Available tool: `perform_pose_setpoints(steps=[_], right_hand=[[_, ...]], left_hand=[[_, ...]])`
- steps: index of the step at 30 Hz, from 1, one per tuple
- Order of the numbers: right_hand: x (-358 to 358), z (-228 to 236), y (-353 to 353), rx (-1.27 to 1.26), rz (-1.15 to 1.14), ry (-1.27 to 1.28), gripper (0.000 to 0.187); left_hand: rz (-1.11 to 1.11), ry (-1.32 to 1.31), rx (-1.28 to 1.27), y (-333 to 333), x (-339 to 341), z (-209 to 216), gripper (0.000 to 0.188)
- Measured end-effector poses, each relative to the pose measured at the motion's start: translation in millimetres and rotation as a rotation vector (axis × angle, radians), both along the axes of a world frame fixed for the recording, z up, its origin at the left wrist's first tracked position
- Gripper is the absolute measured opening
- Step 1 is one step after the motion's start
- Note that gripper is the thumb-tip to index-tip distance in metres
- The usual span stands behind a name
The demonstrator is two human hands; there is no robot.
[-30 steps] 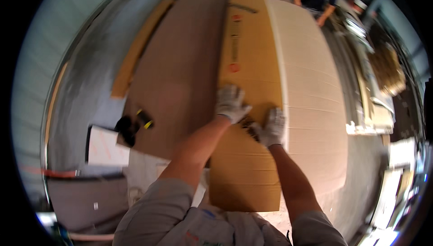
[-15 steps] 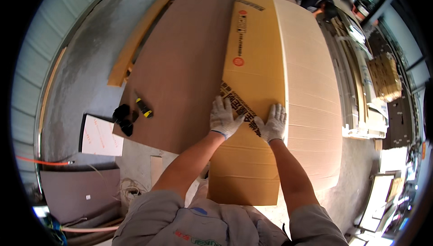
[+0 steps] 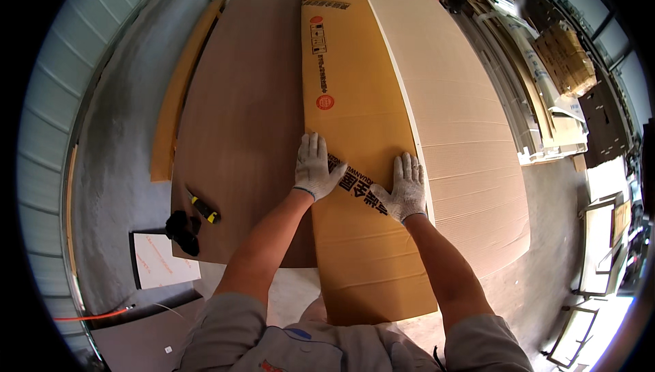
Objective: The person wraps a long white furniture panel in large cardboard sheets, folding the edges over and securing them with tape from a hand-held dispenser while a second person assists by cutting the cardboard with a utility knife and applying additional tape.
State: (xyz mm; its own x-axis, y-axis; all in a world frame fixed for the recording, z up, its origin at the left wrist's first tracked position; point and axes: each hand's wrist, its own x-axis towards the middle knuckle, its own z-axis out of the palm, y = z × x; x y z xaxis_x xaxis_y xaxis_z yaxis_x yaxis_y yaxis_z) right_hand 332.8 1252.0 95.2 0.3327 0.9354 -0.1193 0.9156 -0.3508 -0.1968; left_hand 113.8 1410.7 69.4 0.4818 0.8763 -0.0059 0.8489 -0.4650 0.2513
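A long tan cardboard strip (image 3: 355, 99) with black and red print lies lengthwise over a big brown board (image 3: 239, 113) and next to a pale corrugated sheet (image 3: 457, 120). My left hand (image 3: 315, 167), in a white glove, lies flat on the strip's left edge with fingers spread. On the strip near its right edge, my right hand (image 3: 405, 186), also gloved, presses flat beside a diagonal band of printed tape (image 3: 358, 182). Neither hand grips anything.
A yellow-and-black tool (image 3: 203, 209) and a black object (image 3: 181, 231) rest on the brown board's near left corner. A white panel (image 3: 160, 263) lies on the grey floor below them. Stacked boards and cardboard (image 3: 563, 58) fill the right side. A long wooden plank (image 3: 179, 92) lies at the left.
My hands have moved apart and flattened on the strip, the left one toward its left edge. The view shifted so more of the strip's far end shows.
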Motion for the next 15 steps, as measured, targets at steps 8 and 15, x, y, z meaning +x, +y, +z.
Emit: perform_pose_setpoints(steps=[8, 15], right_hand=[[-1.1, 8.2, 4.2, -0.045, -0.031, 0.004, 0.110], [-1.9, 9.2, 9.3, -0.082, -0.061, 0.011, 0.115]], left_hand=[[-0.206, 0.119, -0.080, 86.9, 7.9, 9.1, 0.096], [-0.253, 0.050, 0.049, 250.5, 51.0, -8.8, 0.093]])
